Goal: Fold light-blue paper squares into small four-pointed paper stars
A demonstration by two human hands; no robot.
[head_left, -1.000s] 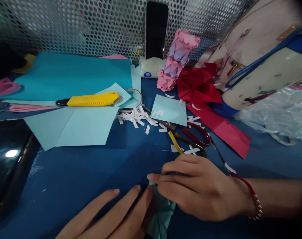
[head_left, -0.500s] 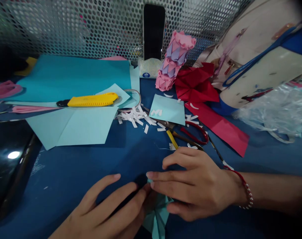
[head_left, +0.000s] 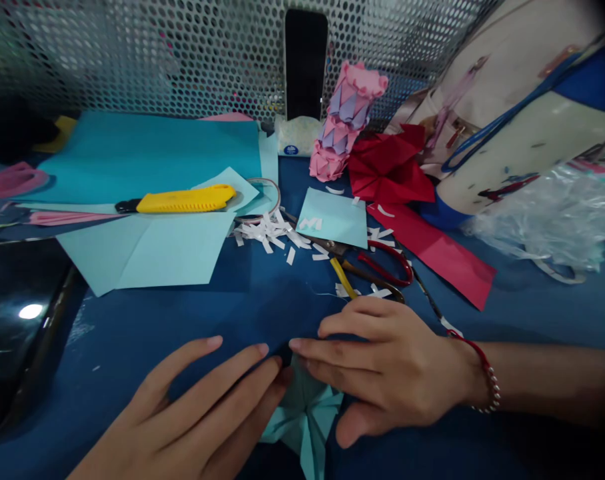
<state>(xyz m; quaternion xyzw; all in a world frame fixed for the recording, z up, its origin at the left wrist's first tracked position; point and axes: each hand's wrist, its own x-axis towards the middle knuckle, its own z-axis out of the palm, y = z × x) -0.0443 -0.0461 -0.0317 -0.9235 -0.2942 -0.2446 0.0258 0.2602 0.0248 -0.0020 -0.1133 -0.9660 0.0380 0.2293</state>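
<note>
A small folded light-blue paper piece [head_left: 305,417] lies on the blue tabletop [head_left: 192,320] near the front edge. My left hand [head_left: 202,413] rests flat beside it, fingers stretched out, fingertips touching its left edge. My right hand [head_left: 392,370], a red beaded bracelet on its wrist, lies over the paper's upper right part with fingers extended and pressing down, thumb below. Neither hand grips the paper.
Scissors with red handles [head_left: 382,267] and white paper scraps [head_left: 270,233] lie just behind my right hand. A yellow utility knife [head_left: 182,199] sits on light-blue sheets [head_left: 157,253]. Farther back stand a pink folded tower [head_left: 345,120], red paper [head_left: 397,173], a phone [head_left: 305,63], a bag [head_left: 507,113].
The view shifted slightly. My left hand slid forward and flattened out; more of the folded blue paper shows between the hands. My right hand stays pressed on the paper.
</note>
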